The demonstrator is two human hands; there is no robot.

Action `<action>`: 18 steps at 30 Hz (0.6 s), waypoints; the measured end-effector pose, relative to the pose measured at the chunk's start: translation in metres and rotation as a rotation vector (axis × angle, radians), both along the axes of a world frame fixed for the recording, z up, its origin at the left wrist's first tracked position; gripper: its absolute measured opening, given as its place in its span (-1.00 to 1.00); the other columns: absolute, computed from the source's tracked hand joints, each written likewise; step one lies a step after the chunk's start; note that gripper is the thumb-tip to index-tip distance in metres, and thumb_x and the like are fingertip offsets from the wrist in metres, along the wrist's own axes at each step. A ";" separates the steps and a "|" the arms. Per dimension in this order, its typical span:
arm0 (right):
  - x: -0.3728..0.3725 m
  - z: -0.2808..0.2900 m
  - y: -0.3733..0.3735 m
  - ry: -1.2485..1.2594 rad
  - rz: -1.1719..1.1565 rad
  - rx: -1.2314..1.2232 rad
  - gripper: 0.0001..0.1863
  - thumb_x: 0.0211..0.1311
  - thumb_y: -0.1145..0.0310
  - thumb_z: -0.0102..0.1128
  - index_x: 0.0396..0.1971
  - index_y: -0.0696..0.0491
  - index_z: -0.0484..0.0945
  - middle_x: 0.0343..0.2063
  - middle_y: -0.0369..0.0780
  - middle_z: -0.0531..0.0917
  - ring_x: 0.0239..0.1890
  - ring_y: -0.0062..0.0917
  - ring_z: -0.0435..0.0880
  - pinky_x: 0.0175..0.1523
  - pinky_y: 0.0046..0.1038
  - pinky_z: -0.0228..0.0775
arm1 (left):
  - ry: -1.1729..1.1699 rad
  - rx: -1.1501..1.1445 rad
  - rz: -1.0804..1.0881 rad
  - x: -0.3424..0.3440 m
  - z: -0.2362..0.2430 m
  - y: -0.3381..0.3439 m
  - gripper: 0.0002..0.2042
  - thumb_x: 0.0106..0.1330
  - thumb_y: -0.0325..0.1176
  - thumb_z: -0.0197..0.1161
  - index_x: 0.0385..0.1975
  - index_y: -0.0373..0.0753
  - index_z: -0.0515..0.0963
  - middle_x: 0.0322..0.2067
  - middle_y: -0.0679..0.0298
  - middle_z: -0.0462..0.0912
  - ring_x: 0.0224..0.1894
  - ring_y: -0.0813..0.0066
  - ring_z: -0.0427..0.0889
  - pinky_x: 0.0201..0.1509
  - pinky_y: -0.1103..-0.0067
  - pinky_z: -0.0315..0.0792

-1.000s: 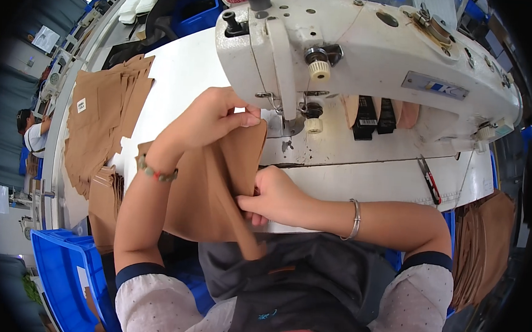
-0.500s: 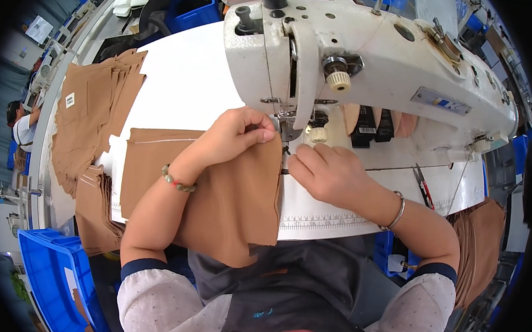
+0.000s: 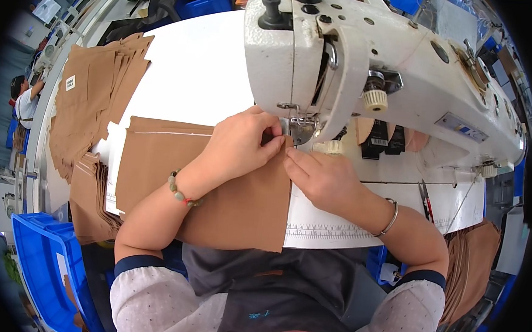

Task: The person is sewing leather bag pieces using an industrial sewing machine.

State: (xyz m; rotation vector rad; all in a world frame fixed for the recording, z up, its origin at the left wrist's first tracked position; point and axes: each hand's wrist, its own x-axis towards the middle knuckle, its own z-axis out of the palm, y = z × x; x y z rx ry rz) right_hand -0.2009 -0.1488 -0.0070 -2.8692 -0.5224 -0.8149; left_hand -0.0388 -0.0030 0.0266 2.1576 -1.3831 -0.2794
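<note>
A brown fabric piece [image 3: 233,206] lies under my hands, its right edge close to the needle area of a white sewing machine [image 3: 272,63]. My left hand [image 3: 240,140] pinches the fabric near its top right corner, thumb against fingers. At the same corner, from the right side, my right hand [image 3: 323,178] has its fingers closed on the edge of the cloth. The fingertips of both hands nearly meet just in front of the presser foot [image 3: 301,133]. A pale line runs along the fabric's upper left edge.
Stacks of brown cut pieces [image 3: 91,88] lie at the left, with more folded cloth [image 3: 87,198] below them. A blue bin [image 3: 44,262] stands lower left. Small scissors [image 3: 426,201] rest on the table at right. More brown pieces [image 3: 470,264] hang beyond the right edge.
My right hand has come in from beside the needle to the fabric's corner. The cloth's lower edge now lies flatter and straighter. The whole view has shifted slightly.
</note>
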 end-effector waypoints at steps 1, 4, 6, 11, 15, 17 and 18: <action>0.000 -0.001 0.000 0.000 -0.005 -0.001 -0.73 -0.02 0.43 0.27 -0.25 0.15 0.63 -0.13 -0.16 0.72 -0.40 -0.54 0.68 -0.44 -0.53 0.49 | -0.001 -0.020 -0.006 0.000 -0.001 0.000 -0.87 0.18 -0.31 0.34 -0.40 -0.22 0.67 -0.38 0.14 0.66 -0.37 0.18 0.67 -0.25 0.38 0.55; -0.001 0.002 0.000 0.005 -0.023 -0.022 -0.73 -0.02 0.42 0.27 -0.24 0.14 0.63 -0.12 -0.16 0.73 -0.41 -0.56 0.69 -0.45 -0.53 0.49 | 0.061 -0.066 -0.008 0.004 -0.005 0.000 -0.87 0.17 -0.32 0.33 -0.40 -0.25 0.68 -0.42 0.14 0.67 -0.40 0.20 0.67 -0.28 0.40 0.54; -0.002 0.003 0.000 0.011 -0.037 -0.043 -0.73 -0.01 0.42 0.28 -0.24 0.13 0.63 -0.12 -0.18 0.73 -0.42 -0.57 0.69 -0.45 -0.54 0.49 | 0.122 0.010 -0.001 0.008 0.000 -0.004 -0.86 0.16 -0.33 0.33 -0.40 -0.26 0.68 -0.45 0.15 0.68 -0.41 0.22 0.67 -0.29 0.40 0.53; -0.003 0.004 -0.002 0.039 -0.072 -0.065 -0.75 0.02 0.42 0.28 -0.23 0.06 0.66 -0.13 -0.25 0.74 -0.40 -0.59 0.70 -0.46 -0.54 0.49 | 0.151 0.088 -0.013 0.015 -0.001 -0.015 -0.86 0.14 -0.34 0.34 -0.39 -0.27 0.67 -0.53 0.17 0.69 -0.44 0.24 0.67 -0.32 0.42 0.51; 0.001 0.000 -0.007 0.006 -0.110 -0.111 -0.78 0.03 0.43 0.28 -0.25 0.04 0.68 -0.14 -0.27 0.74 -0.35 -0.58 0.72 -0.41 -0.51 0.52 | 0.121 -0.027 -0.003 0.019 -0.004 -0.023 -0.86 0.12 -0.34 0.36 -0.36 -0.23 0.68 -0.47 0.19 0.71 -0.39 0.20 0.68 -0.29 0.39 0.52; 0.008 -0.003 -0.009 -0.154 -0.065 -0.032 -0.89 -0.02 0.47 0.21 -0.44 0.09 0.54 -0.28 -0.19 0.71 -0.59 -0.47 0.61 -0.52 -0.46 0.44 | 0.091 -0.053 -0.015 0.022 -0.004 -0.024 -0.85 0.12 -0.33 0.37 -0.35 -0.21 0.69 -0.44 0.19 0.72 -0.36 0.17 0.69 -0.27 0.38 0.53; 0.008 -0.002 -0.009 -0.153 -0.062 -0.032 -0.89 -0.02 0.47 0.21 -0.44 0.09 0.54 -0.28 -0.19 0.71 -0.59 -0.47 0.61 -0.52 -0.46 0.44 | 0.095 -0.076 -0.029 0.023 -0.005 -0.024 -0.83 0.12 -0.31 0.38 -0.33 -0.20 0.69 -0.40 0.17 0.73 -0.32 0.14 0.69 -0.25 0.37 0.54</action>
